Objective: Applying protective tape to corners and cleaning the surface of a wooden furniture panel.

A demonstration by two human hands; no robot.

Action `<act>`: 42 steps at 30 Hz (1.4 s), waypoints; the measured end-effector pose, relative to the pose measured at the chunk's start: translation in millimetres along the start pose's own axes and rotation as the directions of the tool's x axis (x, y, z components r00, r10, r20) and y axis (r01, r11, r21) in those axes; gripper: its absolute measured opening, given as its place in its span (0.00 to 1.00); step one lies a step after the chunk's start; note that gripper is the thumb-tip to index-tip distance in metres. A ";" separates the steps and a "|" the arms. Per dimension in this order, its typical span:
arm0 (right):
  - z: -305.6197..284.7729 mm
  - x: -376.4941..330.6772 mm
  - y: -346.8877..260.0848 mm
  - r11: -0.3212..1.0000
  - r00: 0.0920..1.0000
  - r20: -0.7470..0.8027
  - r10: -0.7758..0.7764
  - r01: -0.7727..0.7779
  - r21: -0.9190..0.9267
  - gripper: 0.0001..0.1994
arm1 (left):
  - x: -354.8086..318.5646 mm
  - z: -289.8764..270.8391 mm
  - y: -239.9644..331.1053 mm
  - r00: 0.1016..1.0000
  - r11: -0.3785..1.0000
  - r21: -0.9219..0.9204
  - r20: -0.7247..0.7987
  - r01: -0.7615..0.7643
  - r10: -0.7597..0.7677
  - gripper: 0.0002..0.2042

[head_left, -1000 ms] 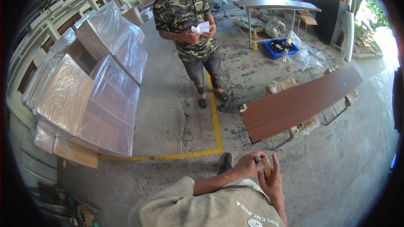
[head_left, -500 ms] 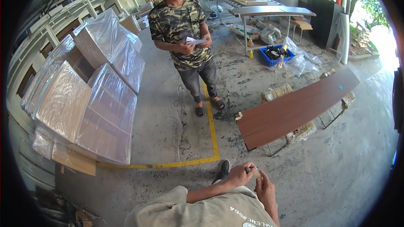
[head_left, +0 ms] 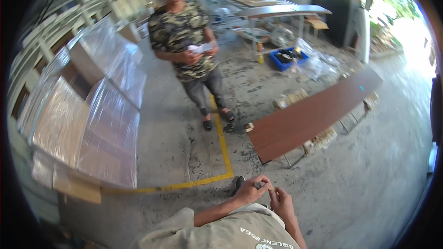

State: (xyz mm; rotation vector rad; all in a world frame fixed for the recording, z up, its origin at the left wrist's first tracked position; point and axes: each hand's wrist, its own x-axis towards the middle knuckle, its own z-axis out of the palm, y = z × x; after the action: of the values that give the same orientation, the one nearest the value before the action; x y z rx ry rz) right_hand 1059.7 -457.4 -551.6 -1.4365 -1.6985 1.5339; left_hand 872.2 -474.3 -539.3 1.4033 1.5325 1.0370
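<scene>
- Left hand (head_left: pixel 251 191): fingers curled, pinching a small dark piece (head_left: pixel 259 185) at its two o'clock.
- Right hand (head_left: pixel 282 204): fingertips look pinched on a small pale piece (head_left: pixel 272 188) at its eleven o'clock (blurry, long axis can't tell).
- Both pieces between the hands, near each other; touching or not, can't tell.
- Brown board (head_left: pixel 316 113): one o'clock from hands, well apart, long axis eight to two o'clock; left hand slightly nearer.
- Writing: shirt (head_left: pixel 217 236) has pale lettering, round emblem (not copied); board's teal mark (head_left: pixel 362 88) unreadable.
</scene>
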 end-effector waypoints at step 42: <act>65.0 210.8 185.3 0.990 0.975 -0.196 0.100 -0.118 -0.079 0.12 | 168.3 50.4 -245.7 0.991 0.942 0.322 -0.121 0.096 -0.060 0.05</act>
State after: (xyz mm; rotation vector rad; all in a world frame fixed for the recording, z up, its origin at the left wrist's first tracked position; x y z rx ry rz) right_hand 1000.9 -329.9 -803.2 -1.6910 -1.6153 1.3382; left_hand 823.2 -316.0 -791.8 1.5121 1.8936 0.8499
